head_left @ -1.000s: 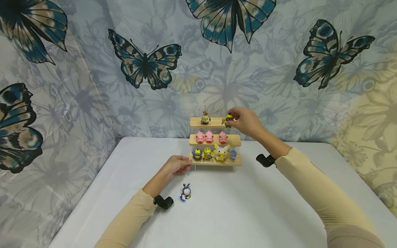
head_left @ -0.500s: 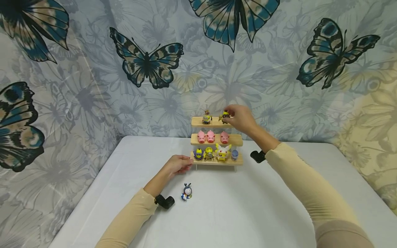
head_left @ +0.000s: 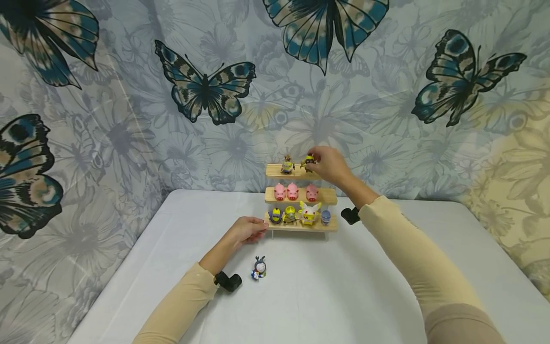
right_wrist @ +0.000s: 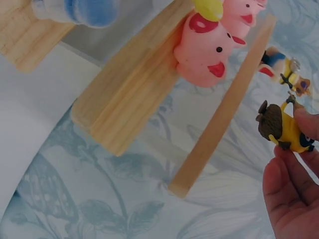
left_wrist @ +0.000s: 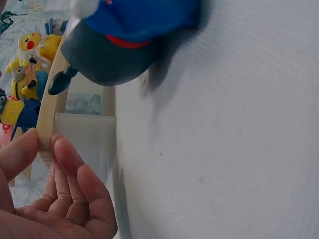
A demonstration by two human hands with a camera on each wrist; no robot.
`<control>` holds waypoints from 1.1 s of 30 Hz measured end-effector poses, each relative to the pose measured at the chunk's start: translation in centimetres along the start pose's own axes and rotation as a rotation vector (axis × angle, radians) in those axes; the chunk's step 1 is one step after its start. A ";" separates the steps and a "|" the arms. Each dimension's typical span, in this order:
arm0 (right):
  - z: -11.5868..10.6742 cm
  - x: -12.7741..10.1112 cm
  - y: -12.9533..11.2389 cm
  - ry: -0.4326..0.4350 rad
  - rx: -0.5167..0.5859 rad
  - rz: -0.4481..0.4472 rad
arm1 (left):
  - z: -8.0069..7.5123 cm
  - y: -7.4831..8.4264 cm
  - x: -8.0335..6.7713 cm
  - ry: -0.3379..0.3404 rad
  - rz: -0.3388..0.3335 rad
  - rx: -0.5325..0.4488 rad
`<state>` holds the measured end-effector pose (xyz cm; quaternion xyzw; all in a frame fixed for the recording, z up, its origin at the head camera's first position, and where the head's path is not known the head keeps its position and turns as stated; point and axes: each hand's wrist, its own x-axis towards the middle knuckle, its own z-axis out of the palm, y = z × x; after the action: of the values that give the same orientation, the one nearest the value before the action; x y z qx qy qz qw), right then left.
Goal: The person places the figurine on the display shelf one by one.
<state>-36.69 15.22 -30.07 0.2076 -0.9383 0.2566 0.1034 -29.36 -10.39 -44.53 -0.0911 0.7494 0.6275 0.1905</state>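
Observation:
In the head view my right hand (head_left: 331, 165) pinches a yellow Minion figurine (head_left: 308, 163) between thumb and fingers at the top board (head_left: 273, 170) of a three-tier wooden display shelf. The right wrist view has this Minion figurine (right_wrist: 286, 129) tipped sideways in frame, with a gap between its brown feet and the board (right_wrist: 224, 114). Another Minion figurine (head_left: 287, 165) stands to its left on the same board. My left hand (left_wrist: 70, 199) grips the left end of the bottom board (left_wrist: 47, 117), thumb on one face and fingertips on the other.
Pink pig figures (head_left: 292, 191) stand on the middle board (head_left: 328, 196). Several figures, among them a white-and-yellow eared one (head_left: 308, 214) and a small blue one (head_left: 325, 218), stand on the bottom board. A dark-hooded figurine (head_left: 259, 269) is on the white table (head_left: 335, 291) in front.
My right hand has moved left along the top board with the Minion figurine, closer to the other Minion. The left hand keeps its hold on the bottom board.

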 end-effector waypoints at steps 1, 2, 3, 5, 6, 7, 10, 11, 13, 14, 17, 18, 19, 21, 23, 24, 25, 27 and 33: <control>0.0 0.1 0.0 -0.002 -0.002 0.004 | 0.0 0.0 0.0 -0.001 0.002 0.002; 0.0 0.3 0.1 -0.001 -0.001 0.009 | 0.0 0.0 0.0 0.000 0.004 0.007; 0.0 0.4 0.1 -0.001 -0.002 0.014 | 0.0 0.0 0.1 -0.001 0.004 0.008; 0.1 0.6 0.2 0.001 0.000 0.020 | 0.0 0.0 0.0 -0.002 0.006 0.014; 0.1 0.7 0.2 0.003 0.002 0.021 | 0.0 0.0 0.0 -0.001 0.006 0.013; 0.2 0.8 0.2 0.002 0.009 0.022 | 0.0 0.0 0.0 0.001 0.005 0.014; 0.4 0.7 0.2 -0.003 0.022 0.019 | 0.0 -0.1 0.0 0.004 0.003 0.013; 0.5 0.7 0.3 -0.005 0.028 0.021 | 0.1 -0.1 0.0 0.005 0.002 0.011; 0.6 0.7 0.4 -0.009 0.034 0.026 | 0.1 -0.1 0.0 0.004 0.002 0.011; 0.7 0.7 0.5 -0.010 0.032 0.031 | 0.1 -0.1 0.0 0.004 0.003 0.011; 0.9 0.7 0.7 -0.008 0.029 0.041 | 0.1 -0.1 0.0 0.002 0.005 0.012; 1.0 0.7 0.8 -0.005 0.029 0.043 | 0.1 -0.1 0.0 0.000 0.007 0.014; 1.0 0.7 0.8 -0.003 0.029 0.046 | 0.1 -0.2 0.0 -0.002 0.006 0.011; 1.1 0.7 0.8 0.000 0.030 0.049 | 0.1 -0.2 0.0 -0.005 0.008 0.011; 1.2 0.6 0.8 0.001 0.031 0.052 | 0.1 -0.1 -0.1 -0.007 0.009 0.009; 1.2 0.6 0.8 0.000 0.030 0.053 | 0.1 -0.1 -0.1 -0.008 0.009 0.006; 1.2 0.6 0.7 -0.002 0.029 0.053 | 0.1 -0.1 -0.1 -0.006 0.007 0.003; 1.2 0.6 0.7 -0.003 0.026 0.052 | 0.1 -0.1 -0.2 -0.004 0.008 0.002; 1.2 0.5 0.6 0.000 0.011 0.051 | 0.0 -0.1 -0.1 0.001 -0.001 0.007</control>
<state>-37.57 14.88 -31.24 0.1840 -0.9419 0.2643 0.0957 -29.21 -10.47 -44.61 -0.0910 0.7517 0.6246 0.1910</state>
